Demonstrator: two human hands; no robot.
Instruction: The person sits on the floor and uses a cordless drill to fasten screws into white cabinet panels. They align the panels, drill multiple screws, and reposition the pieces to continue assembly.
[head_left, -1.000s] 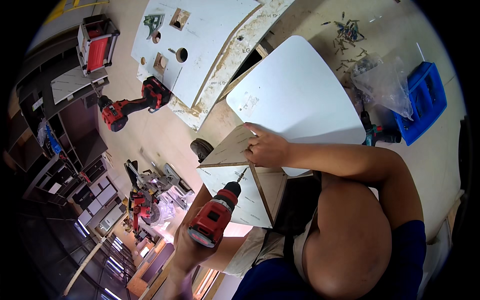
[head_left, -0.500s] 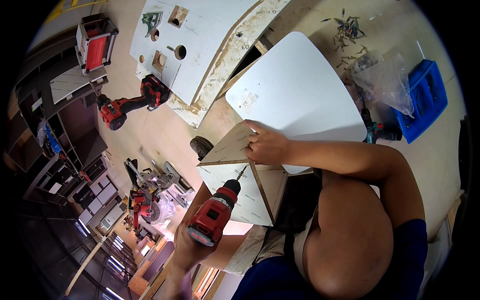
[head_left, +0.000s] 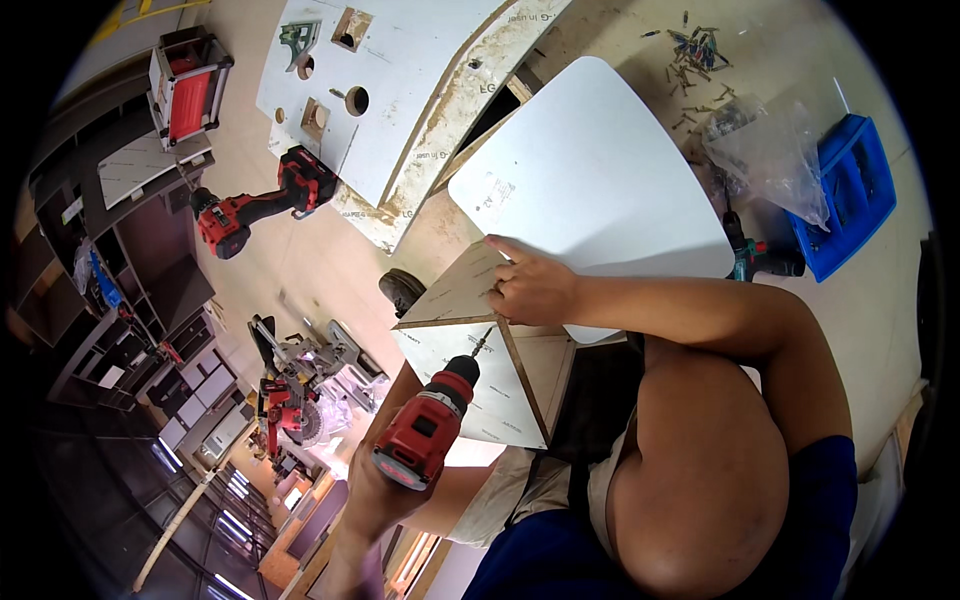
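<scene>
A red and black cordless drill (head_left: 421, 432) is in my left hand (head_left: 370, 495), whose fingers are wrapped around its grip. Its thin bit (head_left: 483, 343) points up and to the right, its tip at the white face of a box-like piece of panels (head_left: 468, 385), close to the upper edge. Whether the tip has entered the panel I cannot tell. My right hand (head_left: 535, 288) grips the box's top corner, index finger stretched along the wood-grained top panel (head_left: 455, 290) and the other fingers curled at the edge. The box stands between my legs.
Behind the box lies a white rounded board (head_left: 600, 180). Farther off are a large panel with cut-outs (head_left: 390, 95), a second red drill (head_left: 265, 205) and a mitre saw (head_left: 300, 400). At right are a blue tray (head_left: 848, 200), plastic bag (head_left: 765, 150), green drill (head_left: 755, 258) and scattered screws (head_left: 700, 55).
Almost nothing differs. The view has shifted slightly, while both hands, the drill and the box keep the same places relative to each other.
</scene>
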